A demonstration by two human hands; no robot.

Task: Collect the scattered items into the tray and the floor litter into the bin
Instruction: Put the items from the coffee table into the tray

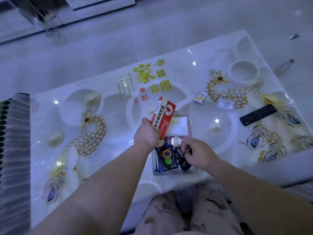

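Note:
A clear plastic tray (193,170) sits near the table's front edge, holding a white paper, a round silver lid (176,141), an orange ring (166,153) and dark packets. My left hand (147,134) grips a red and white medicine box (163,117), tilted above the tray's far left side. My right hand (198,152) pinches a set of keys (184,152) with a black fob (185,165) inside the tray. On the table to the right lie a small yellow and white packet (200,97), a clear small packet (225,104) and a black remote (258,114).
The glossy white table (108,136) carries gold peacock patterns and yellow characters. A striped mat (14,150) lies at the left. On the floor at the right sit a clear bottle (284,67) and a small scrap (295,36). Cables hang at the top left. My patterned trousers show below.

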